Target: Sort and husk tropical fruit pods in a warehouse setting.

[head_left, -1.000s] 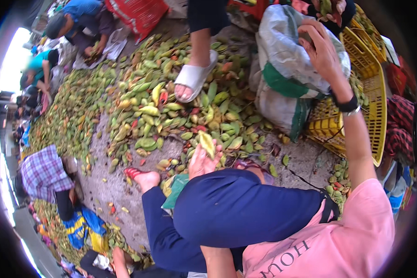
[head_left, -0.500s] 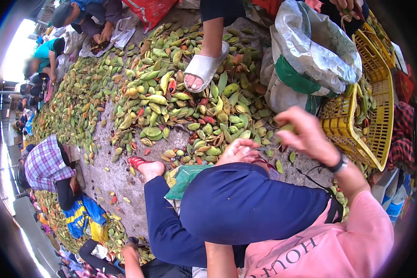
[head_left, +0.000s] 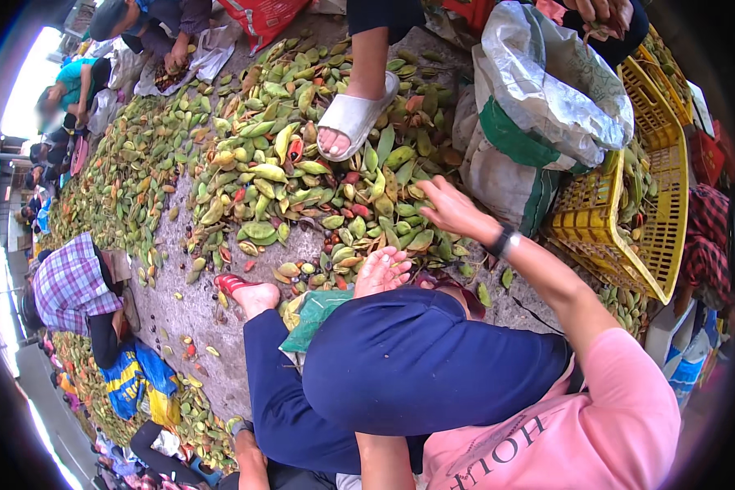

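Observation:
A spread of green and brownish seed pods [head_left: 253, 208] covers the ground, some split to show red insides. My right hand [head_left: 452, 208], with a dark band at its wrist, is stretched over the pile's right part, thumb apart and fingertips at the pods. I see nothing held in it. Beyond my raised knee my left hand [head_left: 381, 271] is turned palm up, fingers loosely bent and apart, with no visible object in it. Dark round seeds [head_left: 332, 240] lie among the pods in front of it. Beside my knee is a green and pale sack [head_left: 318, 314], partly hidden by my leg.
A tall white and green sack [head_left: 547, 90] stands open at the far right, beside yellow crates [head_left: 621, 220] holding pods. Another person's foot in a white slide [head_left: 358, 114] rests on the pile. More people sit at the left, near a blue and yellow bag [head_left: 143, 380].
My right hand has moved away and left from near the crate to the pile; the green pod in it no longer shows. My left hand has moved left and turned palm up.

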The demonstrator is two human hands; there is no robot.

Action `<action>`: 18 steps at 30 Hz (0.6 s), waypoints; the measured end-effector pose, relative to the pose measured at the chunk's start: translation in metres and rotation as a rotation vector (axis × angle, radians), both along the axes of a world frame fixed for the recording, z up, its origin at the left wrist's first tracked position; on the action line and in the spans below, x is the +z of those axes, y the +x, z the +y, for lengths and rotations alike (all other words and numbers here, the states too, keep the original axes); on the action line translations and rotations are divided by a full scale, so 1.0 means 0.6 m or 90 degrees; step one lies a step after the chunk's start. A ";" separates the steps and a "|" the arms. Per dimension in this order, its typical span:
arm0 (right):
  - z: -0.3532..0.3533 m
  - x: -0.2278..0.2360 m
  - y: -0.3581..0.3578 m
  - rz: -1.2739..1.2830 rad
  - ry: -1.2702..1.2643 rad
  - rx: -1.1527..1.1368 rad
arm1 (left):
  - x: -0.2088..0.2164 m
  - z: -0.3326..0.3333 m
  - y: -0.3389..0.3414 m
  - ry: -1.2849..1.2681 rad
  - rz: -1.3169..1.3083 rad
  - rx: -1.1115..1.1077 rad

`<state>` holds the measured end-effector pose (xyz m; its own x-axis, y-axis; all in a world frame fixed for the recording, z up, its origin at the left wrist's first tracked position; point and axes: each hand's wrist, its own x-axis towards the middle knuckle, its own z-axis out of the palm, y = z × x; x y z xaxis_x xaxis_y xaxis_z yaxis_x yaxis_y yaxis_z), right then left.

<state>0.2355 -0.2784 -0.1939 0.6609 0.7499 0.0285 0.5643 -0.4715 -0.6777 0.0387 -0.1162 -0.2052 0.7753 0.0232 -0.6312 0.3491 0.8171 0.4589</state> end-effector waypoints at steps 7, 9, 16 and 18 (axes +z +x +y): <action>0.054 -0.061 0.011 0.362 0.142 -0.052 | -0.007 -0.001 0.000 0.105 0.011 0.012; 0.048 -0.028 -0.026 0.601 0.220 0.029 | 0.004 -0.013 0.020 0.202 0.018 0.026; 0.064 0.011 -0.066 0.596 0.222 0.049 | 0.040 -0.033 0.048 0.424 -0.087 -0.033; 0.056 0.024 -0.065 0.564 0.239 0.111 | 0.046 -0.034 0.049 0.410 -0.075 -0.024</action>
